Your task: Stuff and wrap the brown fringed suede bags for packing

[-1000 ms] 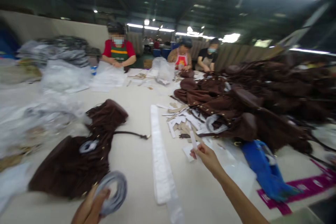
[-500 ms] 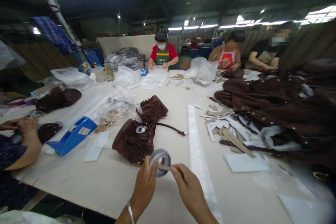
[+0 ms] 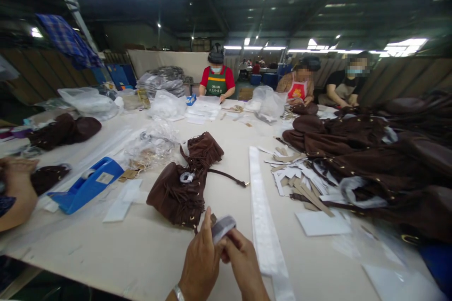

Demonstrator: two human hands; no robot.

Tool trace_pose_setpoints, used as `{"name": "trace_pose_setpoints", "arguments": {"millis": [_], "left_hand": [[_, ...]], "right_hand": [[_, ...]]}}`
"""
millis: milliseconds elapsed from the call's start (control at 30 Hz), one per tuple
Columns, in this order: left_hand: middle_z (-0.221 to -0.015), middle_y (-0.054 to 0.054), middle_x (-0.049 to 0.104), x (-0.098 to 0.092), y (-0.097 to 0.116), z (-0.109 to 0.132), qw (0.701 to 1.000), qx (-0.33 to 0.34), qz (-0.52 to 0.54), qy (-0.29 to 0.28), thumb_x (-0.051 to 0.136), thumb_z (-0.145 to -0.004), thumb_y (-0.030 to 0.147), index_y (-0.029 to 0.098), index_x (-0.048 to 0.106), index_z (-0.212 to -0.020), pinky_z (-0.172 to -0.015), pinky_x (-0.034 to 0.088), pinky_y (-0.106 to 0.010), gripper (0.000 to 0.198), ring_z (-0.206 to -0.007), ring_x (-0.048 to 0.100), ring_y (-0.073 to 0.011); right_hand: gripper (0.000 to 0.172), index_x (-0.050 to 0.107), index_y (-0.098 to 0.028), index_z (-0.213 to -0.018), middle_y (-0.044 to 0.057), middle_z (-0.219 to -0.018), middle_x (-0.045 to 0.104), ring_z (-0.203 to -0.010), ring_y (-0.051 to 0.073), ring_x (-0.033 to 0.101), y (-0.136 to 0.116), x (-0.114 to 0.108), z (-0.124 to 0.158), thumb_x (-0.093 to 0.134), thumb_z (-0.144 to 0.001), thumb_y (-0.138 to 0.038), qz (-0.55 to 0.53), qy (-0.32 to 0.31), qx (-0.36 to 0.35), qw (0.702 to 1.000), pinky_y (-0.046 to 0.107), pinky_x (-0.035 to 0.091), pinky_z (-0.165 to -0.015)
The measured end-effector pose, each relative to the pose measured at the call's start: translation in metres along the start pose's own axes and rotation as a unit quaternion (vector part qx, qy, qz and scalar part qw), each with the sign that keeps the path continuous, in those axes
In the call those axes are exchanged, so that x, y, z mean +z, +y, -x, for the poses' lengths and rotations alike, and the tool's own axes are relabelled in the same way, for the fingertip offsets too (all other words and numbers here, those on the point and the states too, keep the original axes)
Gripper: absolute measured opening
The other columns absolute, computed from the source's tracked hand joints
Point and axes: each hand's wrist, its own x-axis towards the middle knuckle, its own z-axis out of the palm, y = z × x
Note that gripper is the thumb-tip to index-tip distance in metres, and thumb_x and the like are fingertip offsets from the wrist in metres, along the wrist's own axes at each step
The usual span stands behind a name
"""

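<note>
In front of me, my left hand (image 3: 203, 254) is closed on a ring-shaped roll (image 3: 223, 228) with a greyish-white, shiny surface; I cannot make out its exact kind. My right hand (image 3: 242, 256) pinches the roll's near right side, its fingertips touching those of my left. The roll is tilted, so its opening barely shows, and fingers cover its lower part. Just beyond my hands lies a dark brown fringed bag (image 3: 176, 193) with gold eyelets and a small wrapped ring on it. Its strap (image 3: 228, 176) stretches right across the table.
A blue tape dispenser (image 3: 88, 186) stands left, near a co-worker's arm (image 3: 19, 193). Right of my hands runs a long white strip (image 3: 263, 216). Farther right are paper and card strips (image 3: 300, 174) and a heap of brown bags (image 3: 370, 155). Co-workers sit across the table.
My hands have drawn together, and the roll has turned from showing its round opening to nearly edge-on. The beige strip my right hand held across it is no longer clearly visible. The view has shifted slightly.
</note>
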Motion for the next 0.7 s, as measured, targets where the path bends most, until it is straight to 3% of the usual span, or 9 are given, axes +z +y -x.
{"name": "trace_pose_setpoints", "arguments": {"millis": [100, 233, 433, 567, 633, 700], "left_hand": [[-0.139, -0.023, 0.048, -0.006, 0.001, 0.002, 0.999, 0.01, 0.038, -0.011, 0.032, -0.097, 0.05, 0.009, -0.002, -0.151, -0.089, 0.051, -0.039, 0.075, -0.115, 0.059, -0.0297], [-0.142, -0.019, 0.047, -0.013, 0.003, 0.0, 0.997, -0.018, 0.069, -0.022, 0.027, -0.099, 0.039, 0.015, 0.002, -0.152, -0.087, 0.052, -0.036, 0.064, -0.112, 0.061, -0.0268], [-0.151, -0.01, 0.037, -0.013, 0.009, -0.005, 0.994, -0.046, 0.101, -0.02, 0.024, -0.099, 0.033, 0.021, 0.021, -0.151, -0.101, 0.044, -0.034, 0.053, -0.131, 0.045, -0.0226], [-0.153, -0.005, 0.034, -0.018, 0.013, -0.005, 0.988, -0.064, 0.139, -0.031, 0.024, -0.1, 0.034, 0.027, 0.02, -0.15, -0.106, 0.039, -0.033, 0.051, -0.136, 0.038, -0.0206], [-0.153, -0.007, 0.033, -0.021, 0.015, -0.005, 0.98, -0.084, 0.177, -0.047, 0.027, -0.099, 0.037, 0.027, 0.012, -0.152, -0.103, 0.041, -0.035, 0.055, -0.13, 0.046, -0.0221], [-0.146, -0.011, 0.043, -0.024, 0.015, -0.004, 0.964, -0.124, 0.227, -0.065, 0.032, -0.098, 0.04, 0.026, 0.0, -0.152, -0.095, 0.047, -0.035, 0.064, -0.114, 0.058, -0.0218]], "right_hand": [[0.024, 0.061, -0.017, -0.078, -0.004, -0.056, 0.051, -0.05, 0.01, 0.046, 0.0, -0.005, -0.004, 0.059, -0.078, -0.041, -0.014, -0.074, 0.019, 0.997, 0.022, 0.035, -0.049], [0.036, 0.06, -0.016, -0.086, -0.002, -0.058, 0.058, -0.042, 0.01, 0.05, -0.008, -0.013, -0.006, 0.06, -0.078, -0.051, -0.016, -0.173, 0.079, 0.982, 0.021, 0.035, -0.044], [0.03, 0.061, -0.013, -0.086, -0.001, -0.056, 0.059, -0.042, 0.009, 0.05, 0.0, -0.01, -0.005, 0.058, -0.082, -0.042, -0.078, -0.171, 0.075, 0.979, 0.021, 0.036, -0.046], [0.026, 0.062, -0.013, -0.093, 0.002, -0.069, 0.061, -0.051, 0.009, 0.052, -0.006, -0.013, 0.0, 0.063, -0.08, -0.036, -0.139, -0.224, 0.07, 0.962, 0.021, 0.039, -0.053], [0.032, 0.062, -0.013, -0.096, 0.002, -0.073, 0.06, -0.055, 0.01, 0.051, -0.011, -0.018, 0.002, 0.068, -0.076, -0.037, -0.152, -0.245, 0.074, 0.955, 0.022, 0.041, -0.054], [0.036, 0.062, -0.014, -0.099, 0.001, -0.073, 0.058, -0.054, 0.009, 0.049, -0.014, -0.022, 0.003, 0.07, -0.077, -0.041, -0.147, -0.251, 0.074, 0.954, 0.022, 0.04, -0.053]]}}
